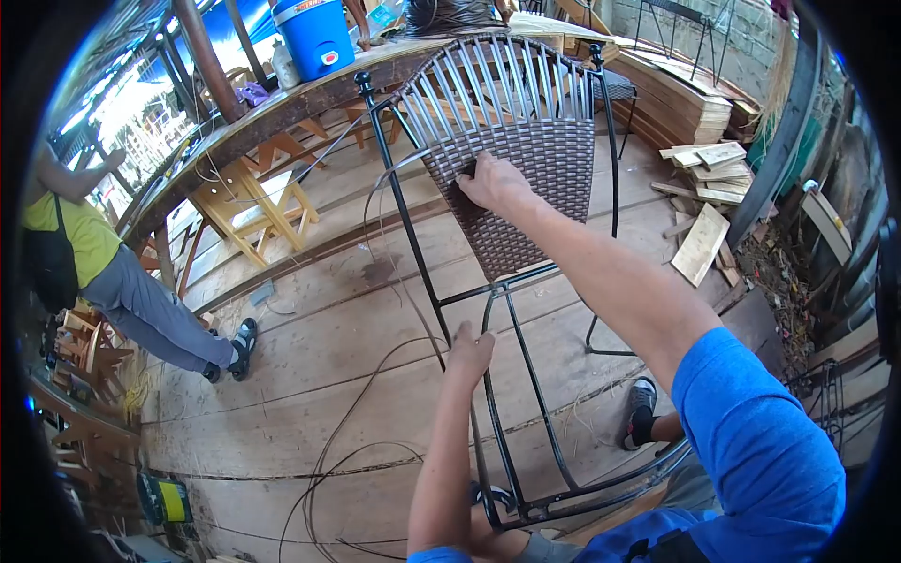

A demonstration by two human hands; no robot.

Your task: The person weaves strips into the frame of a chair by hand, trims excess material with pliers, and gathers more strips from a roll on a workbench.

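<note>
A chair stands before me with a black metal frame and a brown woven backrest. Upright strips fan out above the dense weave. My right hand presses against the left part of the weave with its fingers curled; what they pinch, if anything, is hidden. Lower down, my left hand is closed around a bar of the frame, below the backrest. A loose strand leaves the weave's left edge and hangs beside the frame, down toward my left hand.
Long strands curl on the plank floor. At the left stands a person in a yellow shirt. A workbench carries a blue water jug. A wooden stool is below it; wood pieces pile up at right.
</note>
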